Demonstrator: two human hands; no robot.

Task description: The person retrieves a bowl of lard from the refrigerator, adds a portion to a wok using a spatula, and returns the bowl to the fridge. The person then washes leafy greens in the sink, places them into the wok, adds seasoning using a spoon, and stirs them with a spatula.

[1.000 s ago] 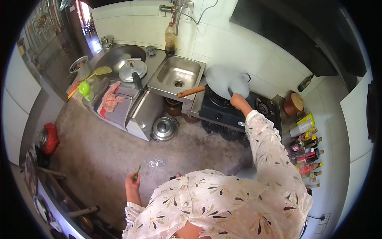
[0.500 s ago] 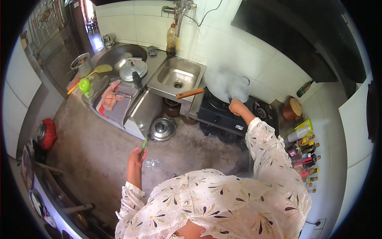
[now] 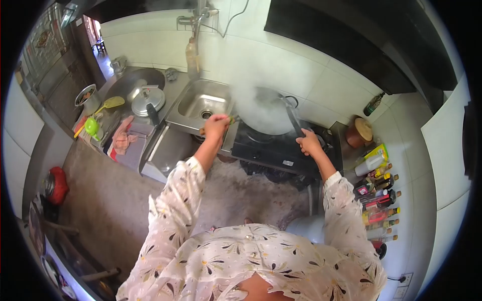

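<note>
Dark and long-handled, a utensil [image 3: 293, 118] slants across the steaming wok [image 3: 268, 126], the right hand [image 3: 310, 143] wrapped round its near end; left of the wok, the left hand [image 3: 216, 126] pinches something green [image 3: 232, 120]. The sink [image 3: 203, 95] rim sits left of the wok, with floor [image 3: 236, 188] stretching before the stove's [image 3: 258, 150] front edge. Half a second ago the left hand was away over that floor.

head view | worn on head | faces forward and down | pan [image 3: 267, 116] mid-range

Strong fisheye bend, black corners — bright light at doorway [image 3: 103, 61] — steam [image 3: 263, 88] blurring pan [image 3: 273, 126].
</note>
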